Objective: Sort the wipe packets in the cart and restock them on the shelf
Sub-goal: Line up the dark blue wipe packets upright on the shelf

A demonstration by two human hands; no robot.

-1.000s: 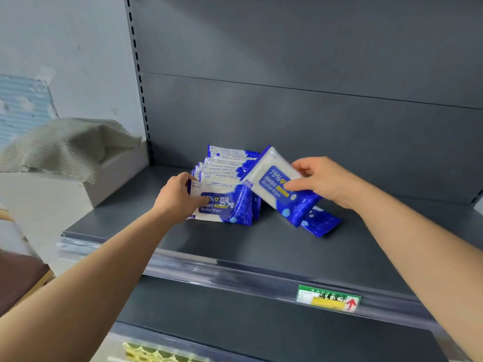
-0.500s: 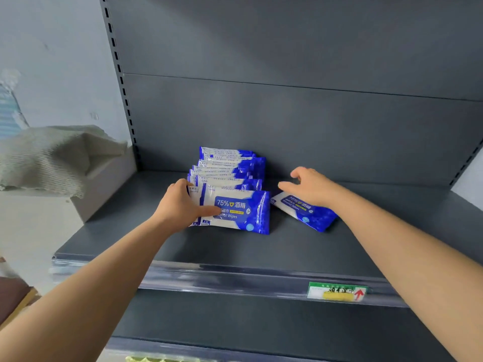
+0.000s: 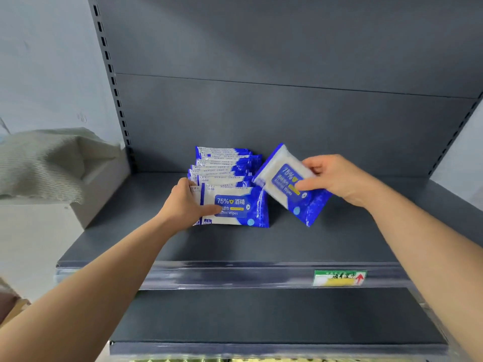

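A row of several blue-and-white alcohol wipe packets stands upright on the dark grey shelf, one behind another. My left hand grips the left end of the front packet, thumb across its face, steadying the row. My right hand holds one loose wipe packet tilted in the air just right of the row, its lower corner close to the shelf. The cart is out of view.
A price label sits on the shelf's clear front rail. A lower shelf lies beneath. To the left a white box draped with a pale cloth stands beside the shelf upright.
My right hand has lifted the loose packet off the shelf, where it lay flat half a second ago, and tilted it up beside the row. My left hand stays on the front packet.
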